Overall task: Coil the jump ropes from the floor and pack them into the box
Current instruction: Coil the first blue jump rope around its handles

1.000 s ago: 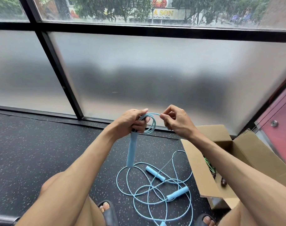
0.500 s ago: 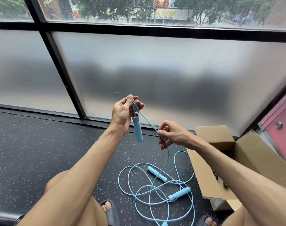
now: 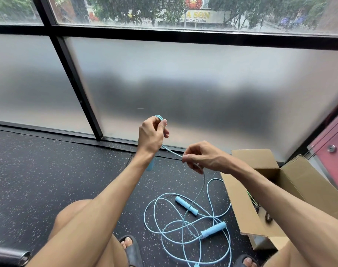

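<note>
The left hand (image 3: 151,134) is gripping a small coil of thin light-blue jump rope cord (image 3: 172,151), with a blue foam handle (image 3: 150,166) hanging below its wrist. The right hand (image 3: 202,157) is pinching the same cord, which is trailing down to tangled loops (image 3: 183,224) lying on the black speckled rubber floor (image 3: 68,170), just beside the open brown cardboard box (image 3: 241,209).

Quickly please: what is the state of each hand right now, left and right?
Left hand: closed, gripping coiled loops of the blue jump rope.
Right hand: closed, pinching the cord of the same rope.
</note>
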`<state>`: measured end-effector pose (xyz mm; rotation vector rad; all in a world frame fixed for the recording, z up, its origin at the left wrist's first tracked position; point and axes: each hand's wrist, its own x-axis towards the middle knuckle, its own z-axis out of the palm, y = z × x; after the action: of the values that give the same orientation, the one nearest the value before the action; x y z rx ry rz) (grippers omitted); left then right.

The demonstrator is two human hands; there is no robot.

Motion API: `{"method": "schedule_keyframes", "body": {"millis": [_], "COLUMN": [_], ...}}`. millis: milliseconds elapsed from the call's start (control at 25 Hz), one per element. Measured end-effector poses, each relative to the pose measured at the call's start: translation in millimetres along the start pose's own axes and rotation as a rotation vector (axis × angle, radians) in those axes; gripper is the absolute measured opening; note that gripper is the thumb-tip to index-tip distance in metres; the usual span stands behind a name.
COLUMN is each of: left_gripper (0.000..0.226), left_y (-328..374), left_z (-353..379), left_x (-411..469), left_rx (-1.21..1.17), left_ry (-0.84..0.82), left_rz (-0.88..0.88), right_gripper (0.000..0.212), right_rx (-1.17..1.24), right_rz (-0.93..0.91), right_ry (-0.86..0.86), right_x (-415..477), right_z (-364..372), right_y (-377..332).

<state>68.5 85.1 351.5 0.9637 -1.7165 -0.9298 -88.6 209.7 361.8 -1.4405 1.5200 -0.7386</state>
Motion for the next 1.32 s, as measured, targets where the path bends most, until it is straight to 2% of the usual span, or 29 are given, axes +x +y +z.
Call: {"method": "schedule_keyframes", "body": {"millis": [160,280,400,520,760,920,1080,1320], "left_gripper": [0.026,0.033,0.045,0.047,0.04,0.031,0.025,0.02], "left_y": [5,11,17,22,25,28,26,22], "left_z": [4,6,5,3,0,-4,-8,-13], "left_x": [-5,-9,-12,-14,-11,-8,-2,6], "left_rx": [0.12,0.103,-0.039,-0.281,-0.681,-0.993,-1.042,-1.03], "left_ry": [-0.317,-0.578,-0.758,-0.802,-0.822,-0.674,-0.498,-0.228], "left_rz": [-0.029,-0.103,-0.202,-0.327,-0.45,-0.477,-0.465,-0.39], "right_gripper": [0.023,0.024,0.025,0.022,0.021,0.025,0.012,0.008], "right_rx": [0.124,0.179,0.173,0.153,0.258,0.325,0.249,0.073], "right_rz": [-0.081,-0.136,-0.163,-0.17,-0.172,-0.033,0.135,0.276], "right_ry": [0.084,0.204,0.321,0.396,0.4,0.246,0.083,-0.081], "right_x": [-1,-2,-1,2,8,7,8,7], "right_z": [-7,-16,-22,-23,-11,-11,-1,15], "right_y": [-6,-10,-8,-3,1,12,25,38]}}
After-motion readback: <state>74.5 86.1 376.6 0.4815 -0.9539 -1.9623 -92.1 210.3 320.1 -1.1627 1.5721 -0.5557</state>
